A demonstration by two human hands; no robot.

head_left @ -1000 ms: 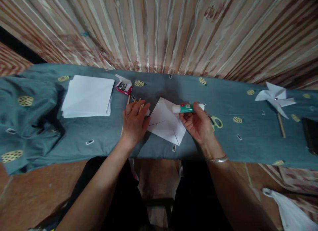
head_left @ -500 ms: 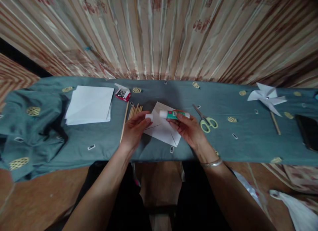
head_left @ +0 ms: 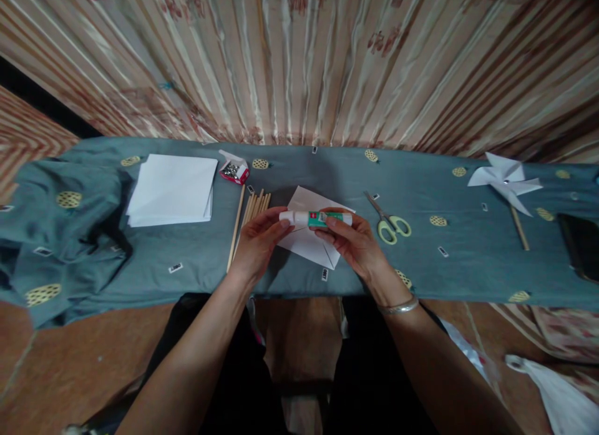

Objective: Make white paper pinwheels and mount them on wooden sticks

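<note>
Between the fingers of my left hand [head_left: 257,240] is the white cap [head_left: 287,218] of a glue stick. My right hand [head_left: 354,241] grips the green and white glue stick [head_left: 318,219] by its body, held level. Cap and stick meet end to end; how far the cap is pushed on I cannot tell. Beneath both hands lies a square sheet of white paper [head_left: 311,248] with lines running in from its corners. Thin wooden sticks [head_left: 255,204] lie just beyond my left hand. To the right of my right hand are scissors [head_left: 388,223] with yellow-green handles.
A stack of white paper [head_left: 173,188] lies at the left, beside an opened red box of metal pins [head_left: 234,170]. A white paper pinwheel [head_left: 506,180] on a stick and a dark phone [head_left: 579,244] lie at the right. Bunched cloth [head_left: 70,229] covers the left end.
My left hand has brought the cap rightward against the glue stick's end; before, a gap lay between them. The view has shifted slightly.
</note>
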